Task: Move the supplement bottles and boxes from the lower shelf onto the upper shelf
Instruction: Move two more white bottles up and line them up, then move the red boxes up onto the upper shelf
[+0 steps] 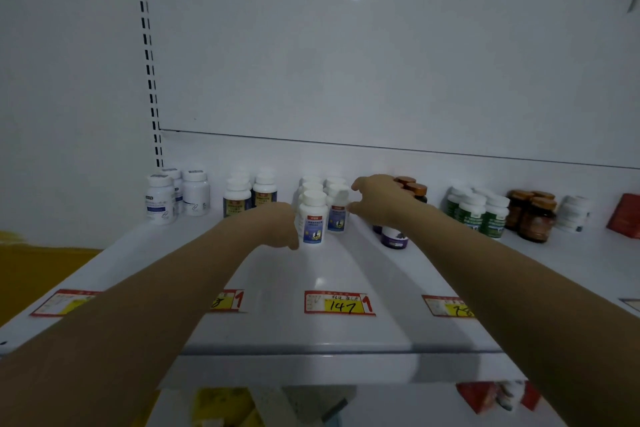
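Both arms reach over the white upper shelf, where rows of supplement bottles stand along the back. My left hand is curled against the left side of a white bottle with a blue label, the front one of its row. My right hand hovers with fingers spread just right of a second white bottle with a blue label, above a purple-labelled bottle. Whether the left hand grips the front bottle is unclear. The lower shelf shows only as a strip at the bottom, with red boxes.
On the upper shelf stand white bottles at the far left, dark-labelled bottles, amber bottles with copper caps, green-labelled bottles, brown bottles and a red box. Price tags line the front edge.
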The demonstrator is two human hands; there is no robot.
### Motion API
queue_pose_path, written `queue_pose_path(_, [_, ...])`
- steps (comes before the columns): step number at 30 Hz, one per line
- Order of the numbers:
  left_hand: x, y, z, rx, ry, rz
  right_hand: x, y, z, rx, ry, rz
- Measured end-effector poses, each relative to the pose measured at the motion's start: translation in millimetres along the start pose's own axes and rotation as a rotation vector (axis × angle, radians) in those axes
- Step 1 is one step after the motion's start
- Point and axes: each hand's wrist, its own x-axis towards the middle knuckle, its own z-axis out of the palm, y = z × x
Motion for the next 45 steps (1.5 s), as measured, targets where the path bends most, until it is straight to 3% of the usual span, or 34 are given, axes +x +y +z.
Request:
queue_pose_path(10, [-58.3, 68.0, 7.8, 0.025, 0.029, 0.032, -88.8, 48.4, -17.6, 0.012, -0.088, 0.011])
queue_pose_path(21, [-144.0, 283.1, 79.4, -0.15, 0.176, 0.226, -300.0, 262.4, -42.0, 0.045, 0.015, 0.248])
queue_pose_path(29, [-170.2, 407.3, 203.9, -0.162, -0.123, 0.296, -420.0, 401.2, 14.3, 0.128, -0.11, 0.509])
queue_pose_path(35, [-127.0, 429.2, 279.8, -0.114, -0.261, 0.199, -427.9, 463.1, 80.4, 0.194, -0.238, 0.569])
queue_pose_path(45, [-38.3, 444.9, 348.2, -0.298, -0.361, 0.007, -351.8, 531.3, 155.5, 0.265, -0.375, 0.493])
